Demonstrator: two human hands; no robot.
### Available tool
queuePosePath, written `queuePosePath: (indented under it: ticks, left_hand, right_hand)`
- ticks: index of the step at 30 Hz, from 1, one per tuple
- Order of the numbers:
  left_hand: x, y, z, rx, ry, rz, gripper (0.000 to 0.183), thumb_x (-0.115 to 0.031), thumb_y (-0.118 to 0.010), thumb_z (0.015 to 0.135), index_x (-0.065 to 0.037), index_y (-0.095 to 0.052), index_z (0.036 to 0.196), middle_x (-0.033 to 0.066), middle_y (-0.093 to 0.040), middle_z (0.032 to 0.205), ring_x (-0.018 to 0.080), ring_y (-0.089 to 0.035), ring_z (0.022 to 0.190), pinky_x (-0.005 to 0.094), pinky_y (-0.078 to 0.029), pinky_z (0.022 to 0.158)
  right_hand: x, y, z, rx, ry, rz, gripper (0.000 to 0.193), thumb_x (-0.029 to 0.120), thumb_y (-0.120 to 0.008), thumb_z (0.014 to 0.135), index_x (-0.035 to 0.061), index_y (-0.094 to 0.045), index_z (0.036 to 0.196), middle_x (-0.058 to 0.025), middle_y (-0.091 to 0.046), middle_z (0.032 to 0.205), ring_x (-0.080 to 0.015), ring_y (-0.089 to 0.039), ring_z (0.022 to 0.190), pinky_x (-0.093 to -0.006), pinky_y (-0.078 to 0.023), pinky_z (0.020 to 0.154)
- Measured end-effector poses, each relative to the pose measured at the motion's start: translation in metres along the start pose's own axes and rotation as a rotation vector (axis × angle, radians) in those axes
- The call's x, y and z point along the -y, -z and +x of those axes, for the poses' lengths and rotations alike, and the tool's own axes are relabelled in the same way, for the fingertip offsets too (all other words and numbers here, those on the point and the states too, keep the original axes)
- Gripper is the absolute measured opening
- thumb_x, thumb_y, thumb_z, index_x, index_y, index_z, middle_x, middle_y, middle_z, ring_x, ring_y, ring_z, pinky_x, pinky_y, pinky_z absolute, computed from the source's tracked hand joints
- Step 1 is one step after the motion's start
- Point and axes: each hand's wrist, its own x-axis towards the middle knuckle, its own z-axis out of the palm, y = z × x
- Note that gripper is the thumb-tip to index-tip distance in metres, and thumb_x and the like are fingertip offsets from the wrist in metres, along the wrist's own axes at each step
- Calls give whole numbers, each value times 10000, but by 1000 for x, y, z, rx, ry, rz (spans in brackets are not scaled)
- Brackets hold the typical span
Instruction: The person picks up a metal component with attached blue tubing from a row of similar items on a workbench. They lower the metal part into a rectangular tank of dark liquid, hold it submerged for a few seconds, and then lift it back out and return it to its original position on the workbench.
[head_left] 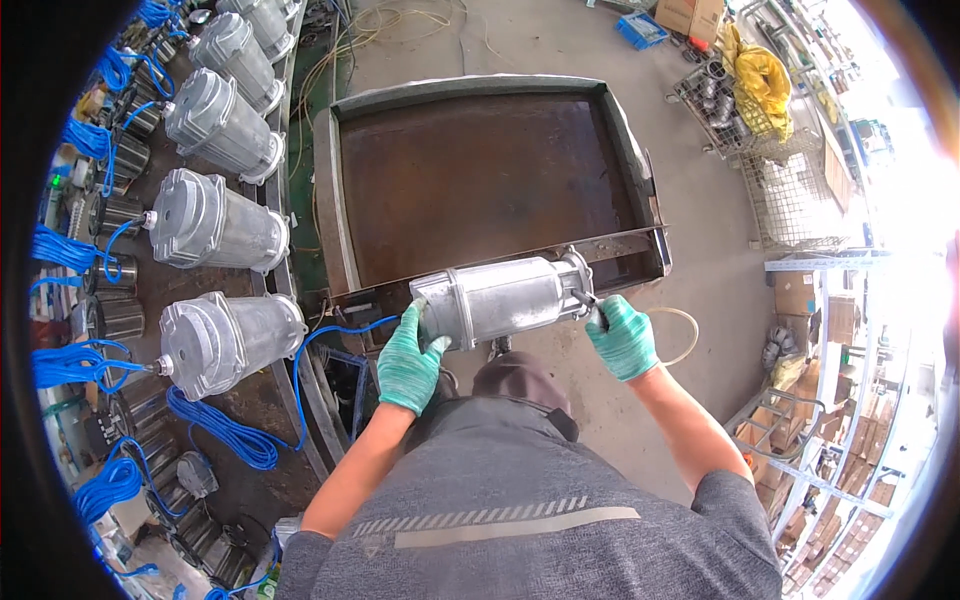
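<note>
A silver cast-metal motor housing (508,300) lies on its side across the near edge of a shallow metal tray. My left hand (406,368), in a green knitted glove, grips its wide left end, with the thumb apart from the fingers. A blue cable (345,328) runs to that end. At the flanged right end, my gloved right hand (622,340) is closed round a dark air blow gun (598,314). The gun's tip points at the flange; whether it touches is unclear. A pale hose (690,330) loops out behind this hand. The gun's body is mostly hidden by the fingers.
Several similar housings (222,222) with coiled blue cables stand along the bench at left. The rust-brown tray (480,180) has raised walls. Wire baskets (800,195), one with a yellow sack (762,85), and shelving (830,385) with cartons line the right.
</note>
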Motion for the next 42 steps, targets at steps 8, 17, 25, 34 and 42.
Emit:
queuePosePath:
  ticks: [8,17,25,34,42]
  left_hand:
    - [-14,6,1,46,58,126,706,-193,-801,876,-130,-475,1500,229,-674,1301,415,-662,1161,458,-529,985]
    - [-6,-2,-2,7,18,98,731,-115,-832,839,-97,-486,1483,188,-682,1310,339,-682,1171,416,-540,996]
    - [28,-13,-3,-2,62,17,744,-103,-839,833,-102,-485,1487,173,-676,1334,317,-684,1179,398,-542,1012]
    - [-1,-18,-4,16,70,-48,707,22,-730,894,-108,-436,1523,137,-678,1247,211,-670,1098,352,-549,975]
    - [20,-15,-14,-46,145,-82,702,-61,-745,910,-118,-427,1533,175,-677,1310,249,-653,1219,378,-502,1058]
  right_hand:
    - [-4,-1,-4,-26,111,-103,103,161,-672,896,97,-595,919,-109,-622,812,-346,-655,590,-450,-549,513]
    - [-14,-2,3,61,186,-201,122,235,-640,903,120,-601,890,-66,-611,784,-254,-676,575,-389,-553,478]
    - [-18,-1,2,91,231,-124,147,257,-637,933,115,-600,918,-76,-613,804,-259,-689,582,-399,-556,481]
    - [-29,10,-2,43,174,71,164,217,-636,947,95,-604,1052,-162,-653,841,-351,-682,611,-477,-562,541]
    - [-182,26,52,234,-243,130,274,259,-546,1025,66,-516,1218,-212,-707,904,-411,-696,828,-502,-542,728]
